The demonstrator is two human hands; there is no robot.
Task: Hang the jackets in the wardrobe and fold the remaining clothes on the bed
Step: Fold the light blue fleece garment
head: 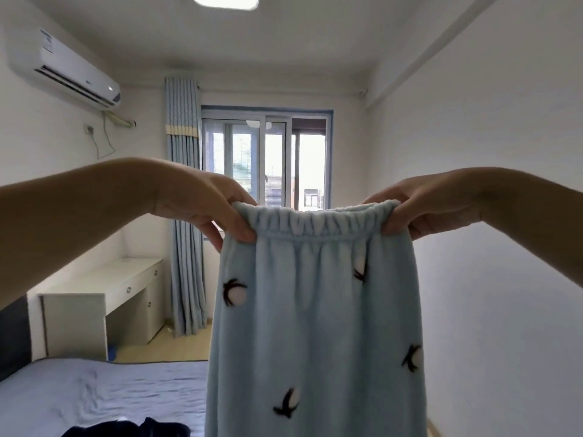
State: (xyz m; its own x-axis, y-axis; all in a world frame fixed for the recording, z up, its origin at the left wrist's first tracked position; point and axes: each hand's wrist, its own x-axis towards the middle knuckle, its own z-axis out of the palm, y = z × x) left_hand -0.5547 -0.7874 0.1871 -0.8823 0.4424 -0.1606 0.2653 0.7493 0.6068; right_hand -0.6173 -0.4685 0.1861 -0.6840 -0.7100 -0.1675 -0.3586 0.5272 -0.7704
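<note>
A pair of light blue fleece pyjama trousers with dark and white cotton-boll prints hangs in front of me, held up by its elastic waistband. My left hand pinches the waistband's left end. My right hand pinches its right end. The fabric drops straight down past the bottom of the view, so the legs' ends are hidden. A dark navy garment lies on the bed at the bottom left, only partly in view.
The bed with a blue-grey sheet fills the lower left. Beyond it a white desk with drawers stands against the left wall. A blue curtain and a window are at the far end. A white wall runs along the right.
</note>
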